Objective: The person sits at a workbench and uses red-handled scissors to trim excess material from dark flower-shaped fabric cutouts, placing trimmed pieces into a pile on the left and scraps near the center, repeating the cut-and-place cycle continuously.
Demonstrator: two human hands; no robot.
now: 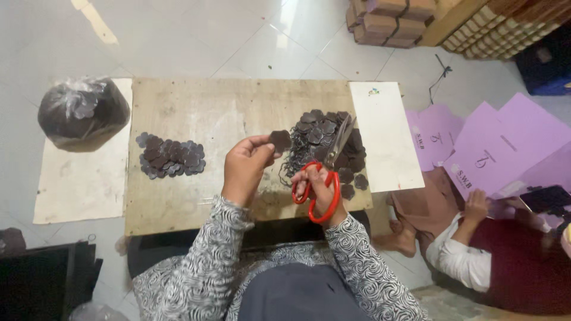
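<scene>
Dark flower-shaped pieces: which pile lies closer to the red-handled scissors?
The pile of dark flower-shaped pieces right of centre on the wooden board; the red-handled scissors' blades overlap it. The other pile lies left, apart.

The light is soft and even, like daylight indoors. The white floor tiles (250, 35) shine, and a bright streak (95, 24) glows on them beyond the far left corner of the tabletop (196, 113). The clear bag (83, 114) past the left edge has small white glints. Shadows are pale and short. The dark corner at the bottom left is hard to see into. The picture is a bit soft, so small shapes look fuzzy. Straight lines bend near the sides.
</scene>
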